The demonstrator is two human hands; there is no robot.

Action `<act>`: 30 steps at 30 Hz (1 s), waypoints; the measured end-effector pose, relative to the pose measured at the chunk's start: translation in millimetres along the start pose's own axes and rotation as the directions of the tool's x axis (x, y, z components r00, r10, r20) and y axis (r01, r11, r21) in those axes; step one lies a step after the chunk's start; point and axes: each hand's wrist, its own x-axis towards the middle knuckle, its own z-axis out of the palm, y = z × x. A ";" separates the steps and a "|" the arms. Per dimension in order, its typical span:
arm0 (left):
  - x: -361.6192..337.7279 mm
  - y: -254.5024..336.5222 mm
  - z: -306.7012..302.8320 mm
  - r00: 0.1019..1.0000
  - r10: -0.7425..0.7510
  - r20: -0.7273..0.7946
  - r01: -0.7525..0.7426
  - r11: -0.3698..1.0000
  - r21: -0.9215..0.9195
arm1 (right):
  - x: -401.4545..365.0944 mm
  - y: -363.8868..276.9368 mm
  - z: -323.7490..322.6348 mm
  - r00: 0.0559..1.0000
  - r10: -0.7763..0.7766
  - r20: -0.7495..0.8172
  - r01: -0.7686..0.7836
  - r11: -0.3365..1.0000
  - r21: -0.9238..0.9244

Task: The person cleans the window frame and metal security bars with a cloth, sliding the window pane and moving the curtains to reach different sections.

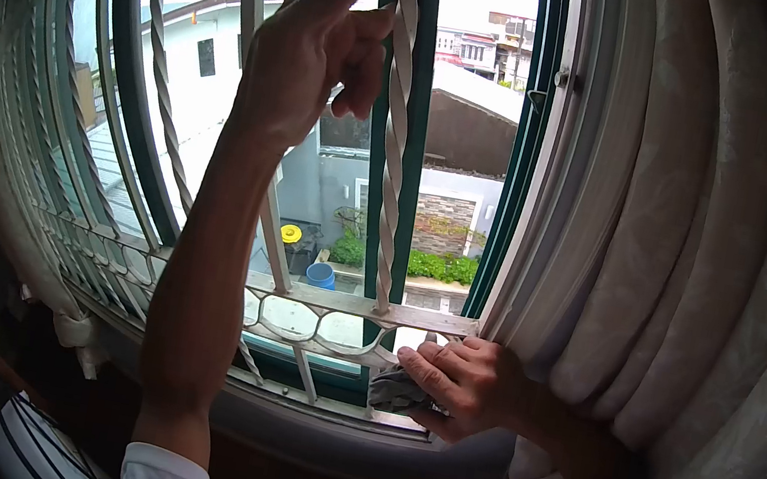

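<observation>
A white metal grille [332,303] spans the window, and a heavy patterned curtain [663,205] hangs along the right side, close behind the right forearm. Keeping that curtain bunched clear of the elbow would likely give the arm a freer stroke.

Within the grille, a twisted bar [394,150] rises in front of a dark green window frame [393,211]. The left hand [310,45] is raised beside its upper part, thumb up, the lower fingers loosely curled and holding nothing visible. The index finger meets the bar's edge; whether its tip hooks behind, I cannot tell. A light steadying touch there seems enough, since hard pulling would add strain to a raised arm.

The right hand [471,381] is closed over a crumpled grey cloth [394,390], pressing it to the grille's lower right corner, just below the rail. Folding the cloth into a firm pad, with a fingertip behind it, should reach the tight curves better than a loose bunch. Short strokes along the metal, with a fresh face turned out often, probably suit this corner; loose folds could snag on the joints.
</observation>
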 end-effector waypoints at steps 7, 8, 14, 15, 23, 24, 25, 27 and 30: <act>-15.5 55.7 101.1 0.819 0.384 -0.427 -0.159 0.865 0.475 | -4.1 0.5 2.9 0.999 -0.004 -0.053 0.001 0.999 -0.042; -15.0 57.1 111.5 0.875 0.321 -0.362 -0.189 0.916 0.355 | -5.3 0.5 2.5 0.997 -0.018 -0.078 0.014 0.998 -0.056; 20.5 27.8 112.5 0.956 0.264 -0.127 -0.084 0.662 0.745 | -13.0 2.3 4.3 0.993 -0.061 -0.100 0.050 0.993 -0.103; 15.8 33.6 118.6 0.956 0.266 -0.125 -0.086 0.660 0.746 | -14.0 2.5 4.8 0.992 -0.080 -0.099 0.068 0.991 -0.113; 6.2 22.1 136.5 0.880 0.039 -0.473 0.265 0.786 0.558 | -15.5 3.5 5.3 0.990 -0.110 -0.091 0.098 0.987 -0.125; 14.9 18.4 134.2 0.918 0.011 -0.397 0.230 0.801 0.553 | -14.7 3.5 6.3 0.987 -0.119 -0.110 0.105 0.986 -0.126; 20.4 13.7 129.6 0.945 -0.020 -0.326 0.206 0.811 0.548 | -15.1 2.6 5.9 0.985 -0.133 -0.109 0.122 0.987 -0.106; 13.8 0.0 127.9 0.971 -0.130 -0.203 0.231 0.736 0.636 | -12.9 3.9 1.8 0.992 -0.118 -0.045 0.113 0.988 -0.108; -6.3 16.3 150.3 0.890 -0.031 -0.456 0.271 0.839 0.472 | -7.1 5.1 -2.1 0.989 -0.138 -0.056 0.132 0.986 -0.099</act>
